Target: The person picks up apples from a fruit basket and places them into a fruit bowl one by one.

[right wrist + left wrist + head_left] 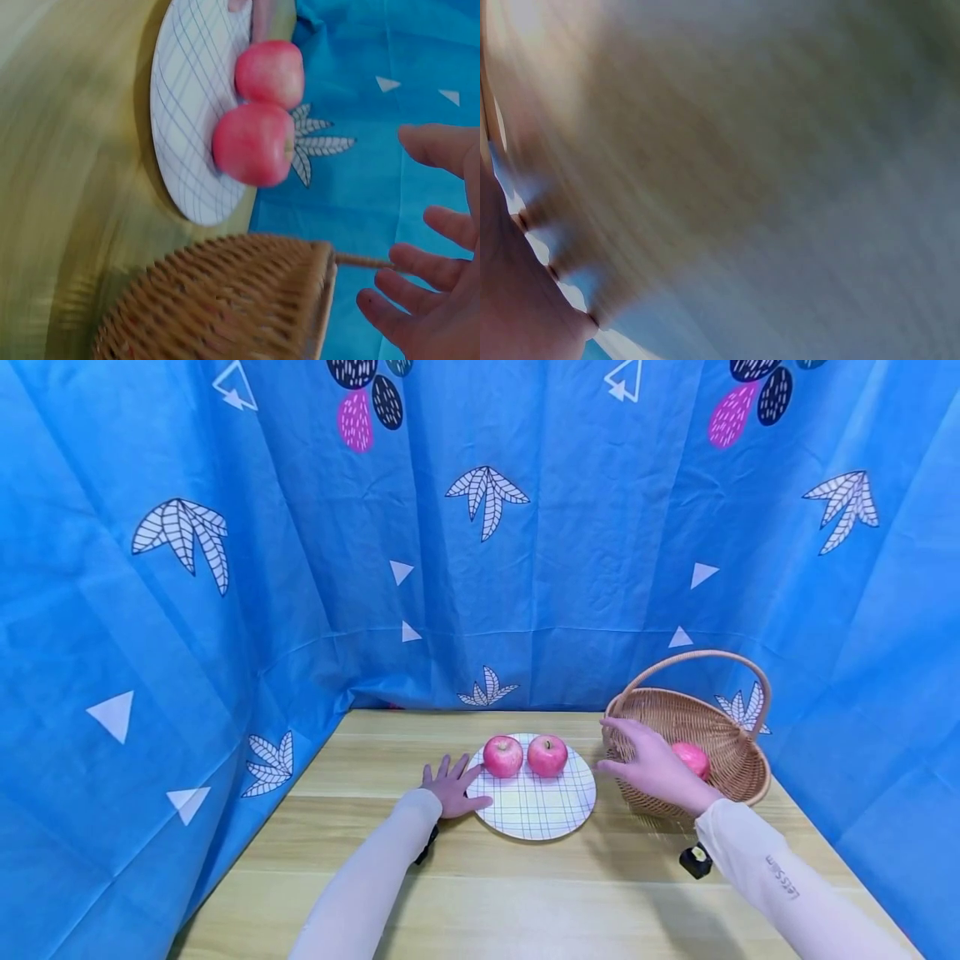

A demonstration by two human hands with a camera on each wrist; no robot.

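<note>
Head view: the left hand (453,792) lies palm down with its fingers spread and released, the thumb and index finger reaching over the near edge of a round white plate with a blue grid pattern (536,814). Two round, pinkish-red apples sit side by side on that plate: the left apple (502,757) is just beside the left index fingertip, and the right apple (547,756) lies farther from those fingers, between them and the right hand (663,768).

The right fingers are extended, thumb apart, and grasp nothing; they hang over the near-left side of a light-brown woven wicker basket (678,710). Its tall arched handle (712,653) rises beyond them. Inside the basket, behind the back of the right hand, lies a third pinkish-red apple (692,760), partly hidden; whether anything else is inside, I cannot tell.

Plate and basket stand on a pale wood-grain table (540,902), beneath both hands. Beyond the fingers hangs a blue patterned curtain (570,568). Right wrist view confirms the right fingers released, with the plate's two apples well apart from them. Left wrist view is mostly blurred.
</note>
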